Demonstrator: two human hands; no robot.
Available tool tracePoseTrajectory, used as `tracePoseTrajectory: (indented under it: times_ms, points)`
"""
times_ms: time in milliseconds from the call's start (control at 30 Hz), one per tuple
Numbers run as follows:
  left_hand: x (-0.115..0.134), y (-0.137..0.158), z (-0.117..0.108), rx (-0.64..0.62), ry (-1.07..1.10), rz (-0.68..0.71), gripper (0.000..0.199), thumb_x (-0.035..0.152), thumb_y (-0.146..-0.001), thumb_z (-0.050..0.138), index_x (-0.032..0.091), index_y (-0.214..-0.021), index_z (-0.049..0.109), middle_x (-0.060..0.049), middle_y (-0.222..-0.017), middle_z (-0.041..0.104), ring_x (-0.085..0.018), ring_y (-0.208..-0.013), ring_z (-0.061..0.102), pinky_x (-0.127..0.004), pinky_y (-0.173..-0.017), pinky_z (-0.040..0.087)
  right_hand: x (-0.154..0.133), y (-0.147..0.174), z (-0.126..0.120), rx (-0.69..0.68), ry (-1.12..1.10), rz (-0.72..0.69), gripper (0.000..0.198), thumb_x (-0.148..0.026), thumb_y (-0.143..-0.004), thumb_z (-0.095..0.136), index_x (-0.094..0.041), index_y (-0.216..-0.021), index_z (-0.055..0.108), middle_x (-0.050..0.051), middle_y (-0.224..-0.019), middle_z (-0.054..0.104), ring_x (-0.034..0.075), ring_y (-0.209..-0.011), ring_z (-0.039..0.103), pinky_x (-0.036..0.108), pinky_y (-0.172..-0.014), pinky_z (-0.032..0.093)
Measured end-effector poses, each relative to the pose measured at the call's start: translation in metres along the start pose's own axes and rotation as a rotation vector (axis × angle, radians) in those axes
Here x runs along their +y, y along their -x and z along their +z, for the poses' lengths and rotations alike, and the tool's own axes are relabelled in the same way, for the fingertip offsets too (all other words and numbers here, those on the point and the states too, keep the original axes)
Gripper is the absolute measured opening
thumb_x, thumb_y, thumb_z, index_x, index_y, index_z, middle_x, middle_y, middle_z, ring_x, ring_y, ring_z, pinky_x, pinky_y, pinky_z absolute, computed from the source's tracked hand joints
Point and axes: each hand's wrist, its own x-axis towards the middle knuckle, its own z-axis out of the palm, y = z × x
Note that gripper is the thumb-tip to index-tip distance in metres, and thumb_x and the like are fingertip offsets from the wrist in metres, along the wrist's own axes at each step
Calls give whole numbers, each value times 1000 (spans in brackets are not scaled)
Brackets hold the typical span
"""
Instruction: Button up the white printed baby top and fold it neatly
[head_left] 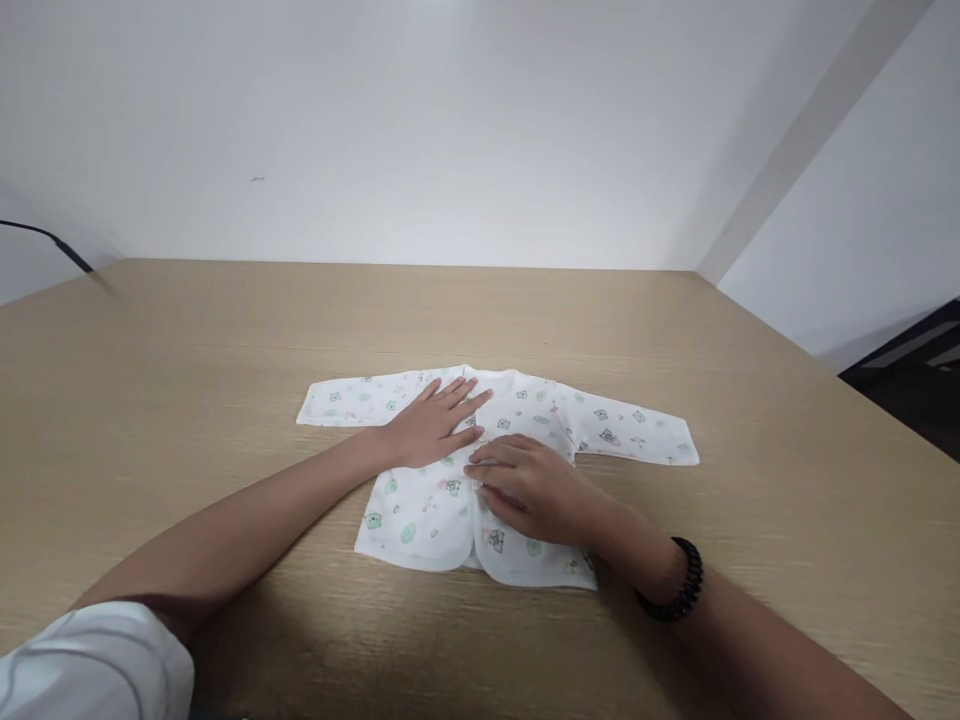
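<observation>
A broad light-brown tabletop with a fine wood grain (225,340) runs off the view at both sides, and its near edge cannot be seen. Behind it rises a plain white wall (420,140), its upper part cut off. In the middle of the tabletop a small white long-sleeved fabric jacket printed with green and grey animal figures (439,510) lies spread flat, collar away from the person and both sleeves out to the sides; the hands cover much of its chest, and the right forearm hides part of one side near the hem. The bare left forearm (255,530) reaches in from a loose white cloth sleeve (112,665) cropped by the lower left corner, while the bare right forearm (765,630) leaves through the lower edge. A dark object (919,375) beside the table is cut by the right border and too dim to identify. The left hand (435,428) rests palm down on the jacket's chest, fingers spread. Just beside it, a little apart, the right hand (532,485) bends over the front opening; its fingertips touch the cloth there, but whether they pinch it cannot be told. A black beaded-looking bracelet (686,585) circles the right wrist, its underside out of sight. A thin black cable (64,250) enters at the left border, its far end unclear against the tabletop. A faint grey mark (257,179) on the wall is too small to make out.
</observation>
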Motion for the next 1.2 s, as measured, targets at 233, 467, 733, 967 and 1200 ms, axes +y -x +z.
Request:
tracePoseTrajectory:
  times_ms: [233, 467, 733, 967, 1200]
  points:
    - [-22, 4, -14, -43, -25, -257, 73, 69, -96, 17, 29, -157, 8, -8, -164, 2, -35, -150, -1, -65, -114, -2, 55, 16, -10, 228, 180, 496, 54, -44, -103, 30, -11, -142, 47, 19, -147, 45, 29, -140, 36, 48, -114, 31]
    - [-39, 10, -16, -44, 81, -408, 75, 71, -94, 11, 30, -157, 8, -4, -164, 3, -36, -150, 1, -67, -113, 0, 96, 37, -9, 10, 288, 726, 65, -57, -100, 21, -18, -150, 34, 15, -156, 35, 33, -145, 27, 59, -114, 24]
    - [-49, 28, -22, 217, 52, -568, 59, 59, -88, 40, 23, -133, 54, -12, -132, 58, -35, -128, 46, -53, -106, 26, 113, 40, -22, 193, 124, 665, 40, -47, -91, 45, -18, -115, 58, 15, -126, 61, 32, -122, 52, 46, -102, 40]
    - [-56, 30, -36, 139, 327, -316, 37, 56, -85, 49, 19, -82, 55, -2, -82, 60, -20, -77, 55, -29, -71, 39, 103, 39, -41, 197, -111, 728, 25, -43, -82, 59, -24, -92, 45, 0, -76, 56, 20, -70, 52, 32, -64, 41]
    - [-75, 48, -59, 8, 531, -152, 37, 51, -88, 57, 23, -107, 41, 3, -79, 48, -13, -65, 42, -22, -58, 35, 103, 67, -94, -64, -373, 651, 31, -49, -83, 62, -25, -102, 59, -3, -74, 50, 16, -67, 46, 29, -61, 37]
